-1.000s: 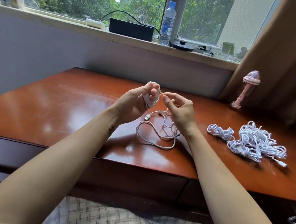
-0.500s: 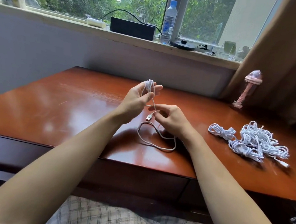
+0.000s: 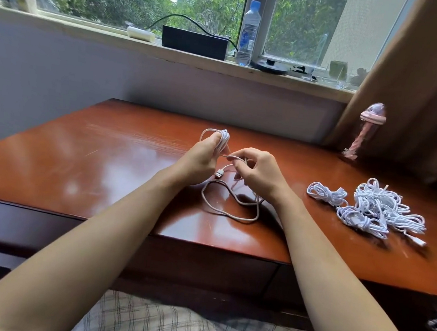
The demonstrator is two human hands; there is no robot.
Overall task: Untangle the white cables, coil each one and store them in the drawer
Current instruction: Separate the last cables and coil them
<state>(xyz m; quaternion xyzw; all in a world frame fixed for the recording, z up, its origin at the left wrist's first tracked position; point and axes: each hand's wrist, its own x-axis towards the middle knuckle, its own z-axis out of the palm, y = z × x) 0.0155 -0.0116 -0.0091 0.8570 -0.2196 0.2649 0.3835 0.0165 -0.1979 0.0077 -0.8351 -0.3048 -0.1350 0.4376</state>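
My left hand (image 3: 199, 162) held several turns of the white cable (image 3: 222, 139) wound round its curled fingers. My right hand (image 3: 261, 173) pinched the same cable's strand just beside it, fingers curled tight. The slack lay looped on the desk (image 3: 77, 166) below them. The pile of cables (image 3: 380, 209) sat well apart on the right.

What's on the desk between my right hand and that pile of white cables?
Nothing: in the head view, the desk is bare wood between the right hand and the nearest coiled cable of the pile.
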